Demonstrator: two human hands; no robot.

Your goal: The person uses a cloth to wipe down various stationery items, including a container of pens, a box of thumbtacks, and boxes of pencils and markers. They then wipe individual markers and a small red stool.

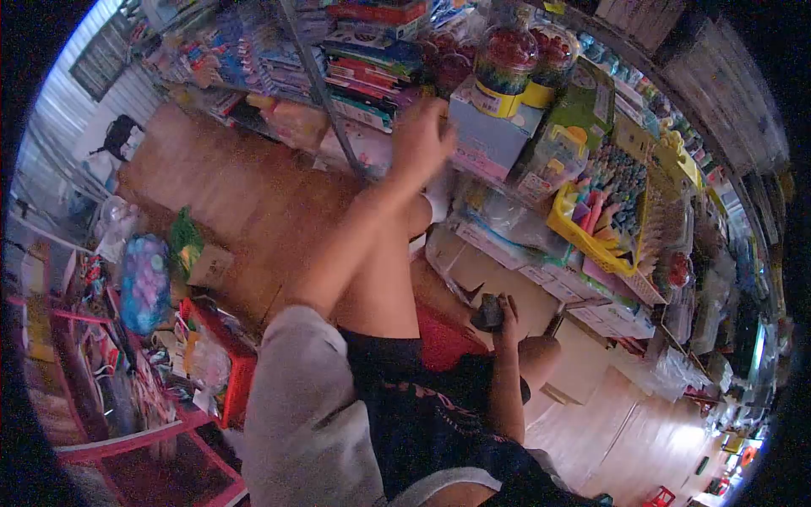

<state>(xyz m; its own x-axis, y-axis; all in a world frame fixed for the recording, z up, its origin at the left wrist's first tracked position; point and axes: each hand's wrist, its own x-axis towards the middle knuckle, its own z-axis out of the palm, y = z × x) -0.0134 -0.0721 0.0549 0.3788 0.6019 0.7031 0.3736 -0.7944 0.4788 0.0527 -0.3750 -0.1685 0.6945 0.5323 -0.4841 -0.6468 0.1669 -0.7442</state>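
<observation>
My left hand (420, 145) is raised in front of the shelf, between a stack of books (367, 76) and a pale blue box (494, 127). Its fingers look curled together, and motion blur hides what they hold, if anything. Lower down, near my knee, my right hand (508, 319) grips a small dark boxy object (487, 313); its exact kind is too dim to make out. Clear-domed jars with red and dark contents (507, 59) stand on the blue box.
A yellow basket (591, 245) of colourful items sits on the shelf at right, beside a tray of many pens (621, 182). On the left are a red crate (241, 372), a bag of blue and purple balls (145, 283) and a pink-edged rack (135, 439). Cardboard boxes (490, 262) line the lower shelf.
</observation>
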